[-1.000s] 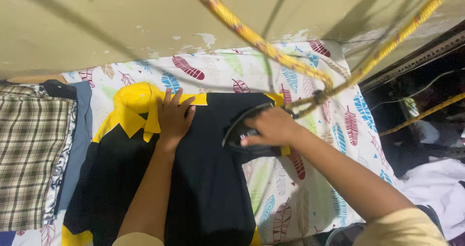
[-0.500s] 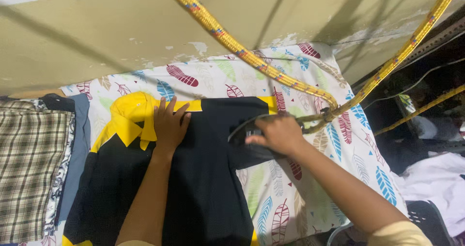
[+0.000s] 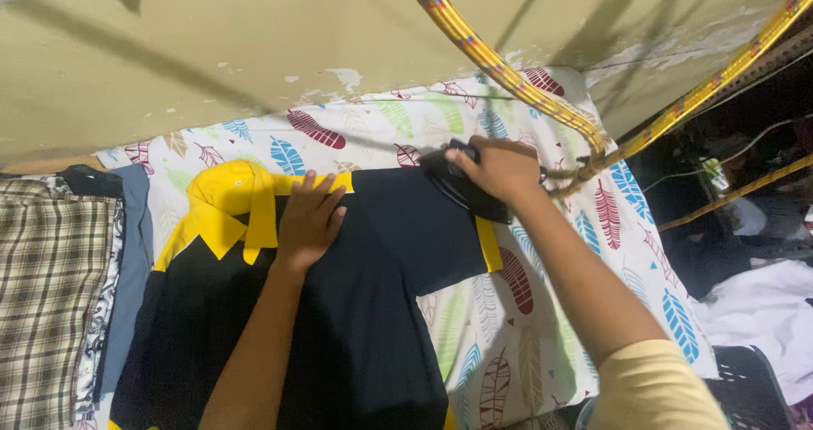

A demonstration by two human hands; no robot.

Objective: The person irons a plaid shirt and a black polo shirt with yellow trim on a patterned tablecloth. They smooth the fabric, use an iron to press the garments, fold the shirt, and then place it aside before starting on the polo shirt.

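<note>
The left hand (image 3: 309,218) lies flat, fingers spread, on the navy-and-yellow shirt (image 3: 373,311). The right hand (image 3: 500,169) grips a black iron (image 3: 457,188) at the sleeve.

Right hand (image 3: 501,169) presses iron (image 3: 461,186) on shirt (image 3: 373,311); left hand (image 3: 309,222) flattens it.

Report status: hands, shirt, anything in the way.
Left hand flat on black shirt near yellow collar. Right hand grips iron at sleeve end. Yellow cord hangs overhead.
</note>
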